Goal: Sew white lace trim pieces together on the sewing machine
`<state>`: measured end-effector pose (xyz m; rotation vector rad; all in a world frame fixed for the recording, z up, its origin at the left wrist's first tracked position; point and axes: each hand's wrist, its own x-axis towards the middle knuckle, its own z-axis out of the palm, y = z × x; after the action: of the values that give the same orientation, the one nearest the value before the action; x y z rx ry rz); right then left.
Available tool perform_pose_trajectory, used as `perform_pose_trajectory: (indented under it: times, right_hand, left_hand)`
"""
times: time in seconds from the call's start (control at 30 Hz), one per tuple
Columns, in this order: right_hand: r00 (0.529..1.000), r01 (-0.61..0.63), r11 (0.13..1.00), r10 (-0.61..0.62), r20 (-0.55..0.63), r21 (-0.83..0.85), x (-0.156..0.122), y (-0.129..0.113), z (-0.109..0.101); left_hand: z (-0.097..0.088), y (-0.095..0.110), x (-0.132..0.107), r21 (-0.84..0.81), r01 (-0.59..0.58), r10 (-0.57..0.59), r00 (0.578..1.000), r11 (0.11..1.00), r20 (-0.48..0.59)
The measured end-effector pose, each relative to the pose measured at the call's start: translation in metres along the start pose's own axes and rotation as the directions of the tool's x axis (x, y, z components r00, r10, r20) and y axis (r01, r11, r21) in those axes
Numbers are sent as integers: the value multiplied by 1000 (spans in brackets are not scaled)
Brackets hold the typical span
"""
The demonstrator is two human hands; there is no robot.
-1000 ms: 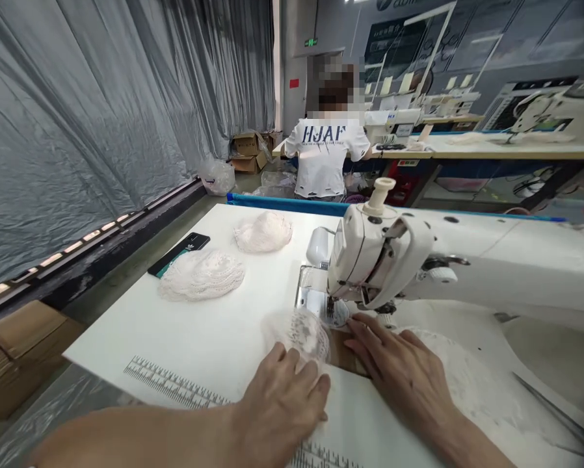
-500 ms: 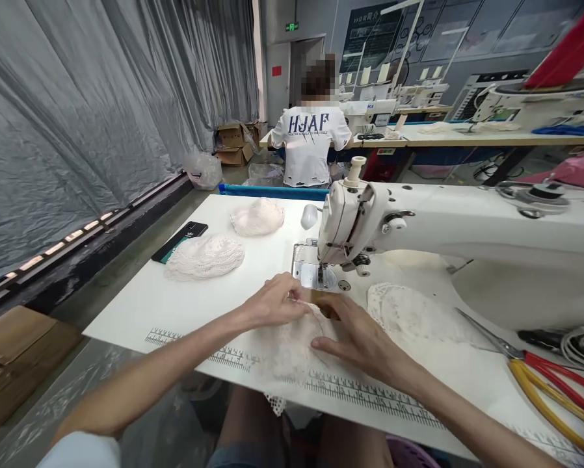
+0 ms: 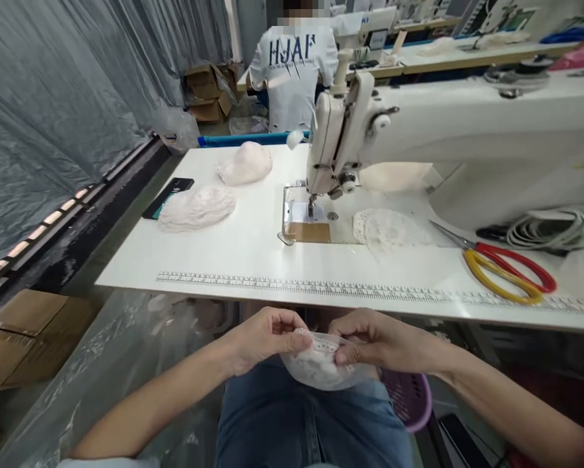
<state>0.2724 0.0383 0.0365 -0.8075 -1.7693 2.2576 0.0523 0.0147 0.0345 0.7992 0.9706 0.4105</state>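
White lace (image 3: 321, 370): up between left grip (image 3: 267, 335) and right grip (image 3: 374, 338), over the jeans (image 3: 267, 416), just this side of the bench (image 3: 209, 250) edge.
Left grip: closed tight, thumb and forefinger pinching the upper left of the lace, no gap showing at the tips.
Right grip: closed as well, thumb on the front of the lace, fingers bent in behind; their tips are hidden by the cloth.
Feel: looks light, soft and limp, with little stiffness to help; the sheer part would probably stretch or snag under a hard pull, and I'd expect only slight slipperiness.
Best hold: that firmer-looking edge band, taken at both ends with gentle pinches, sparing the thin belly below.
Look: see-through white, rounded underneath like a shallow bowl, rows of little holes along the top band, finer pattern too blurred to read.
Ahead of the grips: the machine (image 3: 433, 117) stands beyond the right one, and a lace pile (image 3: 197, 211) sits beyond the left one.
Right of the grips: red and yellow scissors (image 3: 504, 279) lie on the bench, well apart from the lace.
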Motion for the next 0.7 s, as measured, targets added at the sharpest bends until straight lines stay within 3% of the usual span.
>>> perform_pose_trajectory:
  times: [0.13,0.27,0.47,0.7]
  right_hand:
    - [998,-53,997,55,-35,56,-15,28,7]
    - [992,-113,990,117,-53,83,-25,49,9]
    - [999,-43,987,47,-22,157,-20,59,14]
    - [998,-26,992,33,-56,125,-19,70,10]
  left_hand:
    - [4,-31,7,-115,-20,22,1000,993,18]
    - [3,-46,9,-141,19,-15,999,990,28]
    - [3,-50,14,-90,57,-53,997,994,48]
    - [3,-49,18,-87,25,-23,999,996,32]
